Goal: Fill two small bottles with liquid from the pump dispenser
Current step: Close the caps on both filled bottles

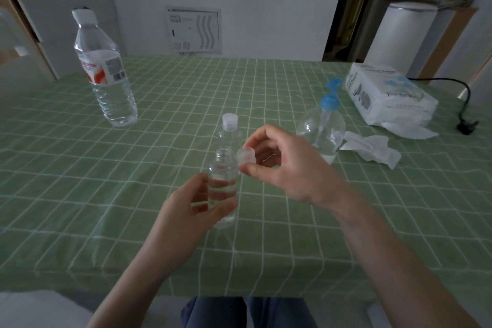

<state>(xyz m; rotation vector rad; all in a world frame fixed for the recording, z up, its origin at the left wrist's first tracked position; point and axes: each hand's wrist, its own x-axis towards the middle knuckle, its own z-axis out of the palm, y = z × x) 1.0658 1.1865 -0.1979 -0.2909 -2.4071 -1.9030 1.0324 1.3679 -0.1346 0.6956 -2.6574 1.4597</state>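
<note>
Small bottles: two. Pump dispenser: one. Water bottle: one.

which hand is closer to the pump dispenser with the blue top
Right. The right hand, pinching a small clear cap, sits just left of the clear pump dispenser with the blue top. The left hand is lower and farther left, holding an open small clear bottle.

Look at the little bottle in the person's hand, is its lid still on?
No, the small bottle in the left hand has a bare open neck, and the right hand pinches its cap beside it.
</note>
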